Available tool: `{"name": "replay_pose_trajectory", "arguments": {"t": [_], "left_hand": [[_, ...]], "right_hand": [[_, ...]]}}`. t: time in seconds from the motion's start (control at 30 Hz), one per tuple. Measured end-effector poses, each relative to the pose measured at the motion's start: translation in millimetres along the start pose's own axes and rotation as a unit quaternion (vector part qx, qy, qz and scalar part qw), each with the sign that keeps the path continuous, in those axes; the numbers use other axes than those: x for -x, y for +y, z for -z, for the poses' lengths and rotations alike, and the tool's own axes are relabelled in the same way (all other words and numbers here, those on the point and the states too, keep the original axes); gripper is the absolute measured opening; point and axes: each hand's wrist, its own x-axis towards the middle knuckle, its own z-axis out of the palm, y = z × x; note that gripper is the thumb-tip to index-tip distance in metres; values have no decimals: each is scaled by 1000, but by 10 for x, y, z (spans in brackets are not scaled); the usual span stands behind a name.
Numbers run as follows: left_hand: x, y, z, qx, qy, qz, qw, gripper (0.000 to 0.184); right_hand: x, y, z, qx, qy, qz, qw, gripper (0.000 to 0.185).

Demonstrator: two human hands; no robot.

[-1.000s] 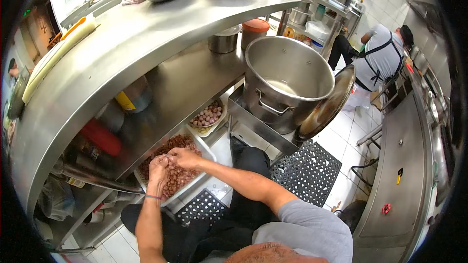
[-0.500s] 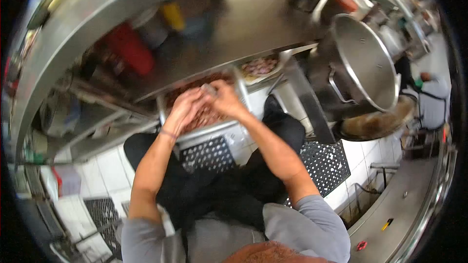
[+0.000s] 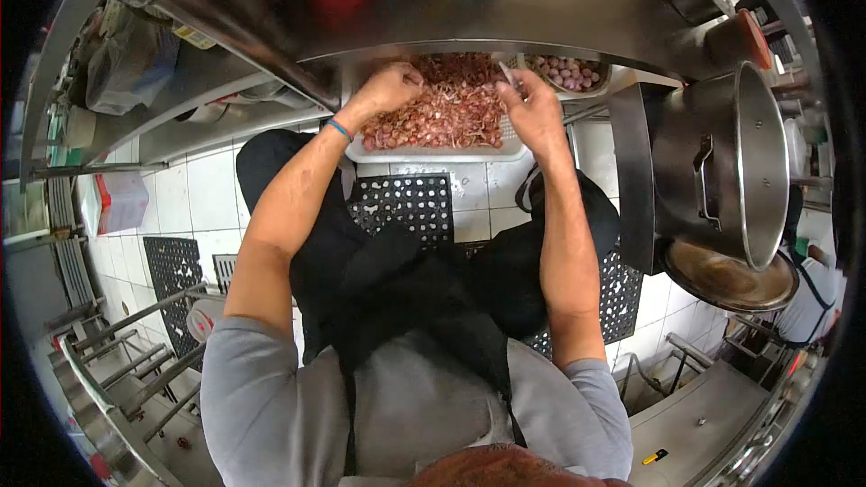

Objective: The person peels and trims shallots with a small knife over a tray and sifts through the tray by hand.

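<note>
A white crate full of reddish shallots and loose papery skins sits between my knees, partly beneath the steel table's edge. My left hand, with a blue band at the wrist, is over the crate's left side. Its fingers are curled in; whatever they hold, if anything, is hidden. Over the right side, my right hand is closed around a small knife whose pale blade points up and away from me. Just beyond that hand stands a smaller container of pale purple shallots.
The steel table runs across in front. At right, a large steel pot lies tipped sideways above a round brownish lid or pan. Black perforated mats cover parts of the tiled floor. Another person is at far right.
My hands were together over the crate and have moved apart, left hand to the left and right hand to the right. The camera view has turned and shifted.
</note>
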Motion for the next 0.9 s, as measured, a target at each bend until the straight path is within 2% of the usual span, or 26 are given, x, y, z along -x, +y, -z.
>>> {"name": "replay_pose_trajectory", "arguments": {"t": [0.07, 0.1, 0.2, 0.3, 0.4, 0.43, 0.53, 0.57, 0.8, 0.83, 0.9], "left_hand": [[-20, -176, -93, 114, 25, 37, 992, 34], [-30, -211, -106, 128, 31, 24, 991, 36], [22, -278, -69, -152, 14, 41, 987, 24], [2, -564, -264, -392, -50, 62, 917, 23], [80, -862, -519, -349, -58, 53, 934, 17], [308, -370, -553, -344, 4, 72, 936, 17], [200, -1067, -891, -394, 30, 45, 918, 18], [262, -955, -918, -366, 35, 68, 927, 18], [284, -896, -877, -397, -4, 51, 916, 20], [163, -963, -787, -435, -58, 41, 898, 19], [161, -772, -631, -414, -75, 55, 906, 23]], "right_hand": [[7, 22, 34, 27, 26, 33, 999, 33], [4, 34, 50, 26, 29, 38, 999, 33], [79, -38, 137, 29, 27, 22, 999, 32], [121, 1, 160, 44, 51, 43, 997, 30], [139, 41, 194, 95, 68, 76, 990, 27], [135, 46, 212, 117, 71, 84, 987, 26], [108, 114, 181, 144, 69, 96, 982, 24], [117, 88, 180, 145, 64, 91, 983, 22], [134, -26, 124, 123, -3, 110, 986, 24], [123, -11, 97, 126, -19, 109, 986, 25], [127, -33, 80, 126, -18, 120, 985, 26]]}}
